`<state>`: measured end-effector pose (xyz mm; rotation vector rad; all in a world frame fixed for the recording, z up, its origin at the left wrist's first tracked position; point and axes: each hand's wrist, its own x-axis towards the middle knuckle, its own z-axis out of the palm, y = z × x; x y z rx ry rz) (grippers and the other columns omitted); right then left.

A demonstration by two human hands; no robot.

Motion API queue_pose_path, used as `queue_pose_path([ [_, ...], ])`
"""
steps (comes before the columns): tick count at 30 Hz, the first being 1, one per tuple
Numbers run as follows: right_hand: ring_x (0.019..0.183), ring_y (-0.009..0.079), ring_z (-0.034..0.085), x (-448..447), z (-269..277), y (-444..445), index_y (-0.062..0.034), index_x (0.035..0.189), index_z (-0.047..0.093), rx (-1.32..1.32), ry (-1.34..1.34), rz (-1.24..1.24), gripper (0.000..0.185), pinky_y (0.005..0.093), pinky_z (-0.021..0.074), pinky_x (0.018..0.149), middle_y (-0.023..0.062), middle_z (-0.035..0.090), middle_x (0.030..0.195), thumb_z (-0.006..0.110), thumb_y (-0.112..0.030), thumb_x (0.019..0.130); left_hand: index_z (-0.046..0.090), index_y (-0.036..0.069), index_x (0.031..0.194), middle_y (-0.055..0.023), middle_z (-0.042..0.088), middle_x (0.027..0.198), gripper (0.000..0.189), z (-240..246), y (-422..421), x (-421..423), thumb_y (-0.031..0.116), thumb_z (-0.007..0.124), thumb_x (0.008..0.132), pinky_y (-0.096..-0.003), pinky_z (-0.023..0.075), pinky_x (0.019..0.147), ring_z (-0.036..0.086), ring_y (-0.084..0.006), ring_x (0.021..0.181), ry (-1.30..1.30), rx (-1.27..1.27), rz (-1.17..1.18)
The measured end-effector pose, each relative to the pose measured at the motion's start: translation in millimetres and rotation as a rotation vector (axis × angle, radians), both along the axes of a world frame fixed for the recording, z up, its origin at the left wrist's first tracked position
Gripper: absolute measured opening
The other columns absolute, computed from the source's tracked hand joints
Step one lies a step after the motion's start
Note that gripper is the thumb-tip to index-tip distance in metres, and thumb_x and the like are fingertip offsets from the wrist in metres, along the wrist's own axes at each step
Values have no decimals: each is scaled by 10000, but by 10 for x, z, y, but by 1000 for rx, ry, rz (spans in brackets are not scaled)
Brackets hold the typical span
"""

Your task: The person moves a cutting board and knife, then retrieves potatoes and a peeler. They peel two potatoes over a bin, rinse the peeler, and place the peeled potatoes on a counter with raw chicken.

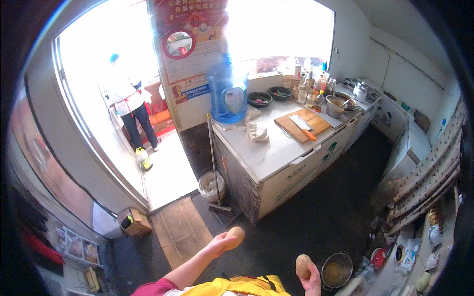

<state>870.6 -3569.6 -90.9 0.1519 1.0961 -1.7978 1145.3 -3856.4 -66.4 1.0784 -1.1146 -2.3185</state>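
Observation:
My left hand (pixel 219 245) is closed around a brown potato (pixel 236 237), held out over the dark floor in front of me. A second potato (pixel 303 266) stands upright in the grip of my right hand (pixel 313 282), lower in the picture. Beside that hand, on the floor, sits a two-handled metal pot (pixel 337 270) with something yellowish-brown inside. Ahead is the white counter (pixel 242 157). On it a wooden cutting board (pixel 321 123) carries a cleaver (pixel 299 122) with an orange handle.
A blue water jug (pixel 227 100), a cloth bag (pixel 257 132) and sauce bottles (pixel 319 87) occupy the counter. A broom (pixel 213 155) leans near a lined trash bin (pixel 212 187). Through the doorway stands a person (pixel 127 98). Cluttered shelves (pixel 414 255) line the right; a cardboard box (pixel 135 222) lies left.

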Motion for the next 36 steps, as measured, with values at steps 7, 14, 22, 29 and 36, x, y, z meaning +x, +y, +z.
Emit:
queue_pose_path([
  [7,945,218,553,-644,-271,-1920,-105,1102,540,78,77,219,429,393,501,724,60,571,1034,668,-284,734,470,-16,1191,-80,569,1028,678,-46,-1119,-736,312,776,682,-278,451,799,553,-157,935,-234,-301,166],
  [14,979,223,519,-1474,6,-3953,-76,1139,453,10,201,422,467,377,459,803,78,523,1051,685,-160,742,459,-9,1197,-124,535,1075,732,386,-2235,-1289,351,784,649,-292,478,780,555,-181,939,-522,-509,262],
  [22,975,219,521,-1572,176,-5317,-30,1186,418,7,511,591,543,324,448,829,142,513,1051,709,-120,736,509,9,1103,-201,516,1055,694,190,-3342,-1743,345,769,554,-388,397,908,490,-325,1024,-722,-1135,188],
  [29,904,211,528,-1093,118,-6018,-51,1193,422,125,754,513,547,315,462,785,145,521,1023,711,-80,728,486,35,1074,-180,501,1023,618,-1,-4465,-2054,269,727,555,-415,370,909,472,-342,1038,-762,-1472,174],
  [36,878,191,538,-838,190,-6261,-54,1164,441,90,673,376,546,298,473,754,121,528,1000,731,-107,705,336,61,1289,-171,406,1248,861,-29,-4749,-2165,401,752,616,-480,322,951,398,-358,1157,-915,-1549,91],
])
